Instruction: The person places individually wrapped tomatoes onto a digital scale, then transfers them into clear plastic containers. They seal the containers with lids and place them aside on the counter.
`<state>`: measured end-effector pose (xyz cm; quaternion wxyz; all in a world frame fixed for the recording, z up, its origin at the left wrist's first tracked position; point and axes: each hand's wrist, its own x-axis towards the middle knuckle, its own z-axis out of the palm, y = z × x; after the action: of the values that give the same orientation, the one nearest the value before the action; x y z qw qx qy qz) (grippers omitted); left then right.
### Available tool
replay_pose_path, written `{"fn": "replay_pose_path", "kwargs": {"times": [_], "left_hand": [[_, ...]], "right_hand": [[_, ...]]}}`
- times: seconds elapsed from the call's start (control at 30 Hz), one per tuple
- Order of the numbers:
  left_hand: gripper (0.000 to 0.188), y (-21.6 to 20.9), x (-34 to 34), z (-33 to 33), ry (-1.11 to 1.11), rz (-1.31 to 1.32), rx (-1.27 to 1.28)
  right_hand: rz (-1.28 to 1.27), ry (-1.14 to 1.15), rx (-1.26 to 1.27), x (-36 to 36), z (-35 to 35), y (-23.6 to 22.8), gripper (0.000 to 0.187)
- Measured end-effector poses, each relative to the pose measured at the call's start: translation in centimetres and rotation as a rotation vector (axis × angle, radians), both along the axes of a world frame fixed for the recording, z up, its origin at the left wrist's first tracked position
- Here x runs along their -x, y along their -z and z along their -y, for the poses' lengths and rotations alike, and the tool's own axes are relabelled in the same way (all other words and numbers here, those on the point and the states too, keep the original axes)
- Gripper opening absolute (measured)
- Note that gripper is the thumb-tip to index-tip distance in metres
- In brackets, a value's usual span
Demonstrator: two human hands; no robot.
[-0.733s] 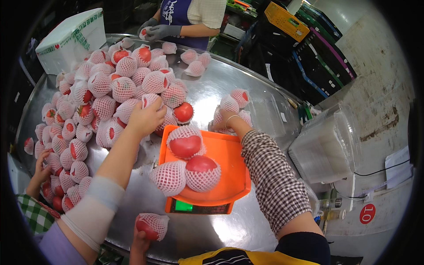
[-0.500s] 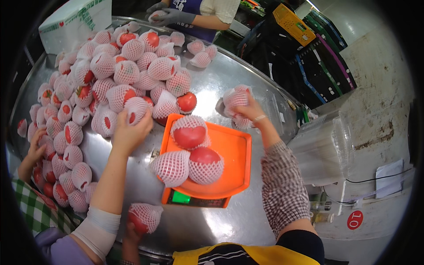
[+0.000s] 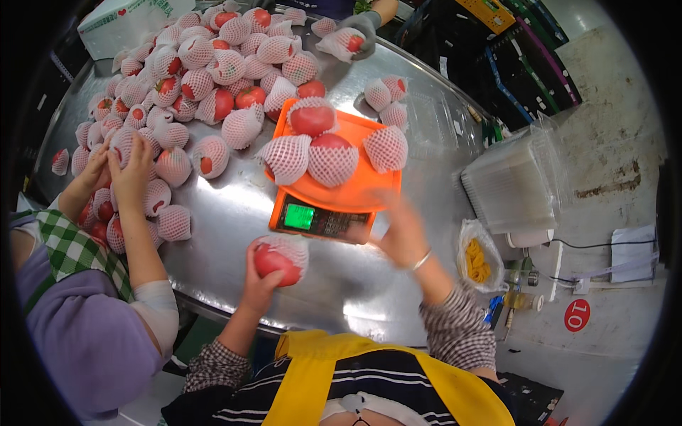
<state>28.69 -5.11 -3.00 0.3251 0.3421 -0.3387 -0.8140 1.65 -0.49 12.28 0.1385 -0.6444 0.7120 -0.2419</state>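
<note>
My left hand (image 3: 264, 280) is closed round a red tomato (image 3: 273, 264) partly covered by a white foam net, over the metal table in front of the scale. My right hand (image 3: 406, 238), smeared by motion, is at the scale's front right corner, thumb and fingers apart with nothing seen between them. The digital scale (image 3: 320, 219) has a lit green display and an orange tray (image 3: 359, 188). Several foam-netted tomatoes rest on the tray, one netted tomato (image 3: 386, 149) at its right edge.
A heap of netted tomatoes (image 3: 227, 67) covers the table's far left. At left a co-worker's hands (image 3: 128, 170) hold one; a grey-gloved hand (image 3: 366, 35) across holds another. Clear plastic boxes (image 3: 508, 181) and a bag of yellow rubber bands (image 3: 479, 263) lie right.
My right hand has left the netted tomatoes at the right and come back toward me. One more netted tomato is on the tray. My left hand has raised its tomato; the view has shifted.
</note>
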Motion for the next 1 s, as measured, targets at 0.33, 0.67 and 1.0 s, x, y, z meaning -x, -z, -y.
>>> {"fn": "replay_pose_path", "kwargs": {"times": [0.33,0.67,1.0], "left_hand": [[0.024,-2.4,-0.1,-3.5,0.102,0.296,-0.035],[0.006,-0.5,0.0,-3.9,-0.211,0.643,1.076],[0.008,-2.3,-0.7,-2.7,-0.010,0.556,1.317]], "right_hand": [[1.033,0.159,-0.142,-12.0,-9.3,11.2,0.091],[0.947,0.292,-0.144,-15.5,-9.1,13.2,0.079],[0.918,0.335,-0.148,-13.6,-8.6,12.7,0.077]]}}
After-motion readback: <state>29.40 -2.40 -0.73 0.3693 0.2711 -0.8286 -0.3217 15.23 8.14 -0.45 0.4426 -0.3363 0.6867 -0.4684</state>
